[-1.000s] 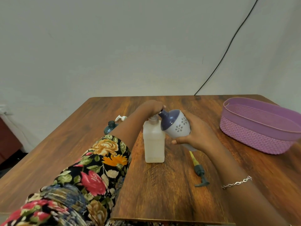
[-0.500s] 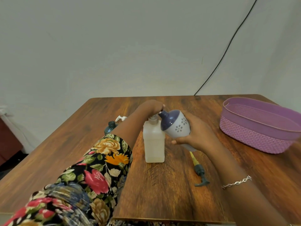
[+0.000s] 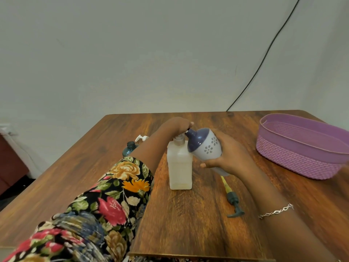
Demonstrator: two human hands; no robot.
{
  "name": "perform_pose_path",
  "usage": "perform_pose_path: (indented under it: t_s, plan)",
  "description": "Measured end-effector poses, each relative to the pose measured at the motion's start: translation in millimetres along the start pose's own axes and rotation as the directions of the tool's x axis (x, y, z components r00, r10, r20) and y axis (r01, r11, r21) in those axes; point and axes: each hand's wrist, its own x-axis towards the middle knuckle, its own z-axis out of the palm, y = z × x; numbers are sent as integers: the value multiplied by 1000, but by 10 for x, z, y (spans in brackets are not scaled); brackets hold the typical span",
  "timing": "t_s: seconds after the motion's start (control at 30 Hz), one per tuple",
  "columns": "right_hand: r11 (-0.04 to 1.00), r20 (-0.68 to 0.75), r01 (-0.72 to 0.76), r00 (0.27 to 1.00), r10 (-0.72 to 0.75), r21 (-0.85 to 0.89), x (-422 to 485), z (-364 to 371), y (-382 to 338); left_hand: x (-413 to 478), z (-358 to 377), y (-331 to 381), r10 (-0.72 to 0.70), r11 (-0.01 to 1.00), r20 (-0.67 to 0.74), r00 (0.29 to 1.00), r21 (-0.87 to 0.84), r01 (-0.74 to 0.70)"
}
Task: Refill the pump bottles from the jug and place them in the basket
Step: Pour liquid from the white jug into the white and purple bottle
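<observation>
A white translucent square bottle (image 3: 180, 167) stands upright mid-table. My left hand (image 3: 177, 126) reaches over it, and its fingers curl round the bottle's neck and top. My right hand (image 3: 230, 157) grips a rounded purple-and-white bottle (image 3: 204, 146) with flower cut-outs. That bottle is tilted left, its narrow dark mouth touching the top of the white bottle. A dark green pump head with a yellow tube (image 3: 233, 201) lies on the table under my right forearm. The purple woven basket (image 3: 302, 148) sits at the right and shows nothing inside.
Behind my left forearm stands a small teal bottle (image 3: 129, 148), partly hidden, with a white pump head (image 3: 141, 138) lying by it. The wooden table (image 3: 188, 224) ends at a grey wall. A black cable (image 3: 264, 57) runs down the wall.
</observation>
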Motion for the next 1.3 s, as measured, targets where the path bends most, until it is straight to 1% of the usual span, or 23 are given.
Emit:
perform_pose_path:
  t_s: [0.03, 0.1, 0.23, 0.33, 0.43, 0.47, 0.53, 0.63, 0.7, 0.77, 0.87, 0.97, 1.07, 1.13, 1.2, 1.3]
  plan:
    - [1000, -1, -2, 1000, 2, 2, -1, -2, -2, 12, 7, -9, 21, 1000, -8, 1000, 20, -20]
    - [1000, 5, -7, 1000, 7, 1, -5, -8, -8, 6, -11, -24, 9, 1000, 14, 1000, -7, -9]
    - [1000, 19, -2, 1000, 2, 3, -21, -20, -32, -25, -89, -9, -88, 989, 73, 993, -112, 96]
    - [1000, 18, -2, 1000, 2, 22, -37, -14, -27, -29, -105, 0, -107, 986, 102, 989, -116, 119]
    - [1000, 14, -4, 1000, 4, 19, -29, -8, -12, -13, -87, 2, -80, 990, 99, 992, -110, 91]
    - [1000, 8, -2, 1000, 2, 20, -20, -7, -5, -20, -74, 4, -63, 993, 81, 995, -95, 70]
    - [1000, -5, 7, 1000, -7, 17, -8, -5, -5, 2, -35, -6, -15, 1000, 44, 999, -8, 16]
    - [1000, -17, 18, 1000, -18, 5, 3, 1, -2, 28, 6, -12, 10, 1000, 34, 999, 16, -11]
    - [1000, -15, 19, 1000, -19, 12, 0, -9, -6, 10, -20, -24, 1, 1000, 55, 999, -21, 0]
    - [1000, -5, 22, 1000, -22, 21, -8, -18, -13, -39, -67, -4, -63, 992, 81, 995, -107, 71]
    - [998, 8, 29, 1000, -30, 58, -30, -13, -19, -59, -110, 14, -118, 983, 116, 986, -124, 132]
    - [999, 13, 16, 1000, -17, 52, -33, -14, -16, -57, -98, 19, -84, 991, 93, 992, -94, 93]
    - [1000, 20, 11, 1000, -11, 14, -16, -23, -15, -56, -35, 11, 16, 999, 18, 1000, 37, -17]
    - [1000, 16, 13, 1000, -13, 4, -13, -25, -14, -52, -9, -1, 45, 996, 3, 999, 72, -45]
    - [1000, 16, 12, 1000, -12, 3, -13, -9, -14, -55, -26, -17, 15, 1000, 21, 1000, 23, -15]
    - [1000, 21, 20, 1000, -20, 12, -22, 10, -16, -63, -91, -17, -111, 988, 74, 991, -99, 118]
